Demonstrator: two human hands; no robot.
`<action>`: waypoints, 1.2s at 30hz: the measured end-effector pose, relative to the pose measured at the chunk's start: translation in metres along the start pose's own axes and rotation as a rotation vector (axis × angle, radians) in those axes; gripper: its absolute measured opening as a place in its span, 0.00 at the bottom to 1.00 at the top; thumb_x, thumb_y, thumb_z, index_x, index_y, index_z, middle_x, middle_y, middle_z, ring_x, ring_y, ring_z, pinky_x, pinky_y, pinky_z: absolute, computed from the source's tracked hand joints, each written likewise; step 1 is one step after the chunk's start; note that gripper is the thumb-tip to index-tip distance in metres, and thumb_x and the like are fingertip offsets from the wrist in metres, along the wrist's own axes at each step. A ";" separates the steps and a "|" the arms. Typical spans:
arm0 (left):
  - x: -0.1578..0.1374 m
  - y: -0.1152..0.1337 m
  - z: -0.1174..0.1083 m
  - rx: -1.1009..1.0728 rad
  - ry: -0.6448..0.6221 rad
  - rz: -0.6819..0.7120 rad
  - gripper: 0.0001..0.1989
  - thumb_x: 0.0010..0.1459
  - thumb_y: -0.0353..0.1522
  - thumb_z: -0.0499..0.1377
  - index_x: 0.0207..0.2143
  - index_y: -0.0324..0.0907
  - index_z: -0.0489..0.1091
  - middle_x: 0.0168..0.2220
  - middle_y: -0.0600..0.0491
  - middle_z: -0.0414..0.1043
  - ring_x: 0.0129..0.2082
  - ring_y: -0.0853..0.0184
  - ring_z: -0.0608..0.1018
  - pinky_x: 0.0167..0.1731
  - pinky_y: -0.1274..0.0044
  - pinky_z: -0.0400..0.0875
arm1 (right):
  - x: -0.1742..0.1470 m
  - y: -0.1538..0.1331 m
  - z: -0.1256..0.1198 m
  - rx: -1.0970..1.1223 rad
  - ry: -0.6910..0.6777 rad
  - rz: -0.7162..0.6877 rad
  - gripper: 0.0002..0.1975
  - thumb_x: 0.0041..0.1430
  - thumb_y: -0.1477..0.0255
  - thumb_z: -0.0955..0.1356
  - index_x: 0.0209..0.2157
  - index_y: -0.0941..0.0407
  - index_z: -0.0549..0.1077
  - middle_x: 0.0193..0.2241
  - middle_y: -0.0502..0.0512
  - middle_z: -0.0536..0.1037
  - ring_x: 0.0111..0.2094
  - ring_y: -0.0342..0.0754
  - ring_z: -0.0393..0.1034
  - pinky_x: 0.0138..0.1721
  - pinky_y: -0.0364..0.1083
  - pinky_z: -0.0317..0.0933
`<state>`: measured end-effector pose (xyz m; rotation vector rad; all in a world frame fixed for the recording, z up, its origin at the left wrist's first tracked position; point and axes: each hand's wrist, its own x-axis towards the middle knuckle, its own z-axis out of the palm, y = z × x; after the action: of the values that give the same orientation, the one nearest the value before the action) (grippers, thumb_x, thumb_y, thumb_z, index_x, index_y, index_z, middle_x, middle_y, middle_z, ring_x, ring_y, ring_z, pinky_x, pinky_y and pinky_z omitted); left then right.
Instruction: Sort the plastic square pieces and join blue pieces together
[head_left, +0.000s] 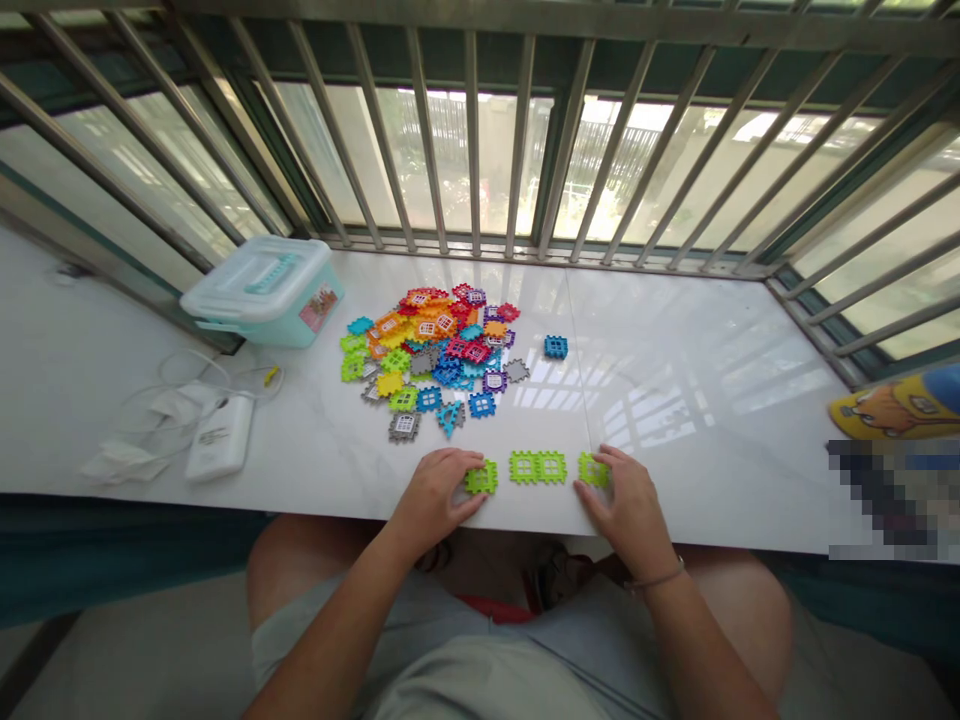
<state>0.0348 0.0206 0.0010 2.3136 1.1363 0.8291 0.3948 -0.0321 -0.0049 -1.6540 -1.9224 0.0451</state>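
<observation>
Green tiles [538,467], two touching, lie lower centre in the frame; left hand [436,492] and right hand [631,497], fingers narrowly parted, grip the left tile [481,478] and right tile [592,469] respectively.

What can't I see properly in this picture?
All in the head view:
Bottom of the colourful pile: covered by pieces on top.
Inside the teal box: hidden by its lid and walls.
Outer edge of the right green piece: behind the right hand.
Far end of the yellow packet: cut off by the right edge.
Whatever's under the pixelated patch: blurred.
Print on the white case: too small.
</observation>
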 end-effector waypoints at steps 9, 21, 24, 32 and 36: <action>-0.007 -0.002 -0.003 0.009 -0.010 0.002 0.28 0.63 0.35 0.71 0.64 0.49 0.69 0.66 0.44 0.73 0.66 0.51 0.75 0.67 0.53 0.71 | 0.000 0.020 -0.009 0.018 -0.096 0.009 0.24 0.71 0.55 0.71 0.61 0.54 0.71 0.54 0.65 0.80 0.55 0.63 0.75 0.59 0.64 0.71; -0.024 -0.019 -0.020 0.045 0.053 -0.057 0.24 0.65 0.38 0.71 0.60 0.48 0.72 0.58 0.45 0.79 0.59 0.53 0.80 0.62 0.56 0.75 | 0.028 -0.063 -0.004 0.187 -0.119 -0.130 0.22 0.70 0.62 0.74 0.60 0.52 0.71 0.53 0.62 0.80 0.56 0.60 0.74 0.59 0.60 0.71; -0.022 -0.016 -0.018 0.057 0.033 -0.045 0.16 0.65 0.37 0.71 0.54 0.48 0.76 0.57 0.46 0.80 0.59 0.53 0.80 0.61 0.56 0.74 | 0.042 -0.100 0.011 0.251 -0.199 -0.197 0.22 0.69 0.64 0.75 0.60 0.51 0.70 0.53 0.61 0.80 0.56 0.60 0.74 0.59 0.61 0.71; -0.022 -0.015 -0.018 0.075 0.028 -0.049 0.12 0.66 0.39 0.70 0.50 0.49 0.78 0.56 0.46 0.81 0.57 0.53 0.81 0.60 0.56 0.75 | 0.059 -0.134 0.038 0.228 -0.287 -0.256 0.24 0.65 0.66 0.78 0.58 0.52 0.72 0.52 0.60 0.81 0.54 0.59 0.74 0.57 0.59 0.70; -0.021 -0.015 -0.017 0.091 0.021 -0.045 0.11 0.66 0.38 0.70 0.50 0.49 0.79 0.56 0.46 0.81 0.57 0.53 0.81 0.59 0.57 0.75 | 0.059 -0.136 0.042 0.208 -0.313 -0.242 0.24 0.65 0.64 0.78 0.58 0.53 0.72 0.51 0.61 0.81 0.54 0.60 0.74 0.56 0.59 0.70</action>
<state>0.0041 0.0141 -0.0024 2.3481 1.2551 0.8020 0.2515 0.0061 0.0387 -1.3297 -2.2516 0.4143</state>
